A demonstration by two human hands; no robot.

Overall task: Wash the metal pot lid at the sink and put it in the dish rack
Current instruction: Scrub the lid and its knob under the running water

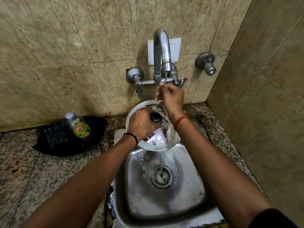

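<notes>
While water runs from the tap (pixel 162 51), the metal pot lid (pixel 148 129) is held tilted above the far edge of the sink (pixel 189 183), a stream spilling off its near rim. Left hand (pixel 142 124) has its grip closed around the black knob (pixel 155 117); right hand (pixel 171 97) rests at the far rim, fingers curled, whether pinching the edge I cannot tell. Thin, stiff and light, the lid looks slippery when wet, so the knob seems the safest hold. No dish rack shows.
</notes>
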